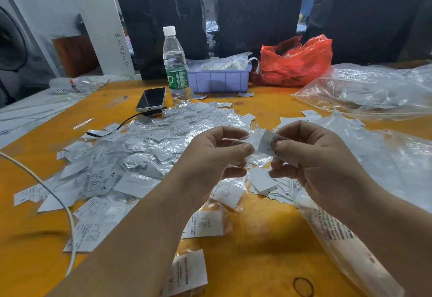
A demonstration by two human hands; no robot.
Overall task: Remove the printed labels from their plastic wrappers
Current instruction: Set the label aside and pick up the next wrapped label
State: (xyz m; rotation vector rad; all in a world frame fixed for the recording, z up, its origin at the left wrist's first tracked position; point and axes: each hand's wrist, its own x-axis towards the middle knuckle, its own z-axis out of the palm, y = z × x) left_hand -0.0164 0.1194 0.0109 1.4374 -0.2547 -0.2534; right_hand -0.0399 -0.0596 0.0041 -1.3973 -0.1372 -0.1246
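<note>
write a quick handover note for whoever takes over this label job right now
Left hand: pinches a clear plastic wrapper.
Right hand: pinches the white printed label, partly out of that wrapper.
Done: some loose white labels lie under the hands.
Left: a big heap of wrapped labels on the yellow table, left of the hands. Finish this pull, then work through the heap.

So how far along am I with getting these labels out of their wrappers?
Some look done: bare labels lie right of the pile. In hand: your left hand pinches a clear wrapper while your right hand pinches its label. Left: the big pile of wrapped labels.
</note>
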